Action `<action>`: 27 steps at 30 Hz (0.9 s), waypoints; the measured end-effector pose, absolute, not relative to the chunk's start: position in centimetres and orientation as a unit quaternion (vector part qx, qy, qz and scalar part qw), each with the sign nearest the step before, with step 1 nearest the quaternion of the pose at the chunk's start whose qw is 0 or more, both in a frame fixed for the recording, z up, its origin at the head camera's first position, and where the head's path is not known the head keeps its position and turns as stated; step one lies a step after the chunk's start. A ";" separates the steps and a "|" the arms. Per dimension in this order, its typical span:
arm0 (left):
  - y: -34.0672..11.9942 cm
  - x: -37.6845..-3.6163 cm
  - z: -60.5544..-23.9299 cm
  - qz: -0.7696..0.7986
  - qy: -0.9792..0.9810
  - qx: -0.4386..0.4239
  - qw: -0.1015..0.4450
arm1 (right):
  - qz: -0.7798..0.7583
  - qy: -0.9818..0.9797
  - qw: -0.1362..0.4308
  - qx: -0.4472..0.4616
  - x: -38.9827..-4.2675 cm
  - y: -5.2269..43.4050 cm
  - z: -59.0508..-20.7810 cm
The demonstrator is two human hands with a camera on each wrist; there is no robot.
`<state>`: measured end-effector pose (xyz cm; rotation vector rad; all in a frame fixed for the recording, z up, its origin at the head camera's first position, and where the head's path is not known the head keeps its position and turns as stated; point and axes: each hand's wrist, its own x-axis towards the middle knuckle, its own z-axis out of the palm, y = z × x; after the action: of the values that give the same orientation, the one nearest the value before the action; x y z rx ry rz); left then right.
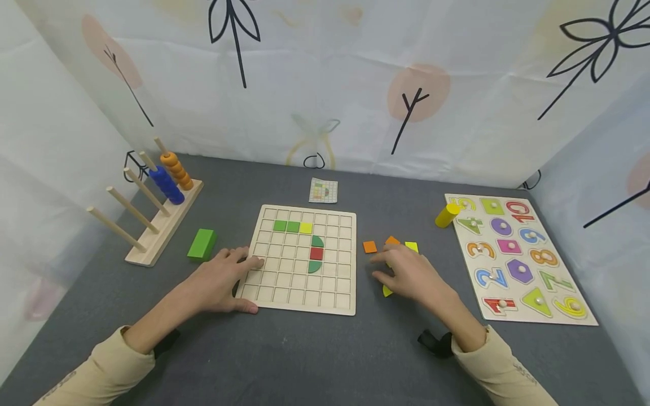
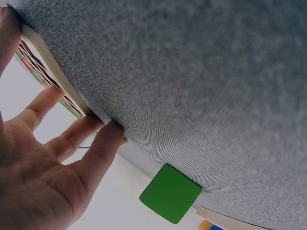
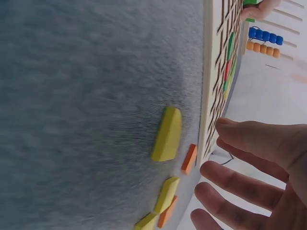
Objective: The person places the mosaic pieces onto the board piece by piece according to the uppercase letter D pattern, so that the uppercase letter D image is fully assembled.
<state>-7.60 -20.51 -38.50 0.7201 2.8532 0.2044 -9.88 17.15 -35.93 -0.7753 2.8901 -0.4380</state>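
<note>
A pale wooden grid board [image 1: 274, 294] lies in the middle of the table. My left hand [image 1: 218, 282] rests at its left edge, thumb at the near corner and fingers loosely spread along the side. Set in the grid are two green squares [image 1: 293, 226], a yellow square [image 1: 306, 228], a red square [image 1: 316, 253] and two green rounded pieces [image 1: 315, 267]. To the board's right, my right hand [image 1: 411, 273] hovers over loose pieces with relaxed fingers and nothing held. Beneath it are a yellow piece with a curved side [image 3: 168, 135], orange squares [image 1: 369, 247] and further yellow pieces [image 3: 166, 194].
A small pattern card [image 1: 323, 191] lies behind the board. At left are a green block [image 1: 202, 245] and a peg stand [image 1: 162, 223] with blue and orange beads. A yellow cylinder [image 1: 447, 215] stands beside a number-and-shape puzzle board [image 1: 508, 265] at right. Fabric walls [image 1: 325, 73] surround the table.
</note>
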 end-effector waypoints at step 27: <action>-20.5 -7.6 -38.6 0.065 0.964 0.241 0.095 | -0.168 0.951 0.088 -0.242 -7.9 17.9 -37.5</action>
<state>-7.61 -20.54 -38.61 0.7138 2.8562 0.1925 -7.91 17.86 -37.50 -0.7207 2.8316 -0.5010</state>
